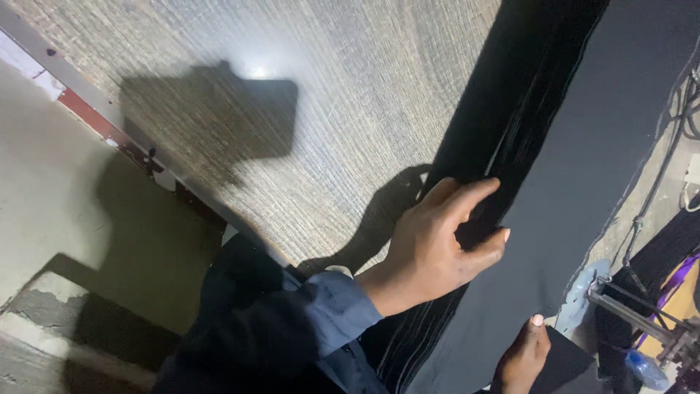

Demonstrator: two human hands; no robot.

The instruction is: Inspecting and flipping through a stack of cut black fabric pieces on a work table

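A long stack of black fabric [583, 146] lies across a grey woven-textured tabletop [328, 109], running from the top right down to the bottom centre. My left hand [437, 244], in a dark blue sleeve, pinches the layered edge of the fabric [510, 124] between thumb and fingers. My right hand [523, 356] shows only partly at the bottom edge; its thumb rests on the fabric's top sheet, fingers hidden beneath.
The table's metal edge [109, 120] runs diagonally at left, with concrete floor [51, 197] and a step [44, 314] below it. At right stand a metal frame [634, 314], cables [656, 182], a plastic bottle [645, 368] and purple and yellow material [678, 281].
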